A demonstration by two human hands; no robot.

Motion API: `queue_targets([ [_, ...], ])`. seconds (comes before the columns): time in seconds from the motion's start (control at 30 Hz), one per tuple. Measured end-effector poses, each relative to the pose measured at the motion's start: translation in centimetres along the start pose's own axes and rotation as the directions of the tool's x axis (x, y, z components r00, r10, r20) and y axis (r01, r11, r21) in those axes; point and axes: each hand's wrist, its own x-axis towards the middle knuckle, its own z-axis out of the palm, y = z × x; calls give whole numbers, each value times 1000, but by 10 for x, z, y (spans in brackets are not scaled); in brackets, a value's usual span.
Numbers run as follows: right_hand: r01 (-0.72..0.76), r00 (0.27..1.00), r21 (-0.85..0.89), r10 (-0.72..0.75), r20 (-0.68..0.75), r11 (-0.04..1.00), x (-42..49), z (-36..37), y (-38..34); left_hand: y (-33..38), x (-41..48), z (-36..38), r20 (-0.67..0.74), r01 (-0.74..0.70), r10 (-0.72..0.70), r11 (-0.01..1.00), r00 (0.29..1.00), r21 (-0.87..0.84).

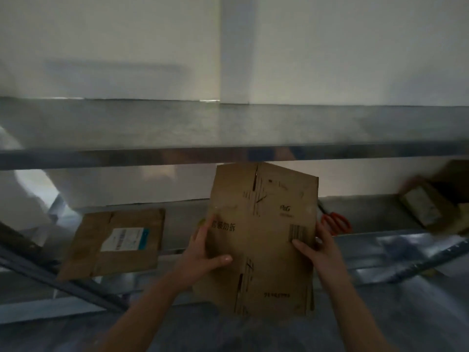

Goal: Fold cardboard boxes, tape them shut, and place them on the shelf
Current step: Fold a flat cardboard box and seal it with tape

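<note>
Gripping flat cardboard box (264,237), centre, just below upper shelf (101,156) lip: left hand (200,252) & right hand (321,252) pinch opp. long edges, thumbs in front, fingers behind. Long axis near-far; hands equally close.

held: flattened brown cardboard box (264,237), upright before the grey metal shelf (101,158), left hand (203,252) on its left edge, right hand (317,247) on its right edge
left: flat labelled cardboard box (114,242), at the lower board's front edge
right: orange-handled scissors (336,223), on the lower board behind the held box
far right: stacked cardboard boxes (431,204), at the board's right end
</note>
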Motion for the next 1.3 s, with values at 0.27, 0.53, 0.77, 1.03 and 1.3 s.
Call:
queue_targets([
  [0.27,14,997,-21,-12,80,1000,51,-101,3,54,48,109,8,-60,63,978,998,-201],
  [0.53,207,972,-53,-199,121,977,67,-92,6,84,72,127,-137,-172,150,972,979,-162],
  [0.77,177,974,83,-187,127,981,64,-87,-9,78,76,121,-318,-222,202,975,926,-26],
  [1.03,312,919,-175,-250,305,934,70,-91,-4,73,71,115,-157,-352,430,861,889,366],
  [1.3,151,956,-13,-143,255,988,77,-96,-16,88,77,120,-241,-265,260,964,935,10],
])
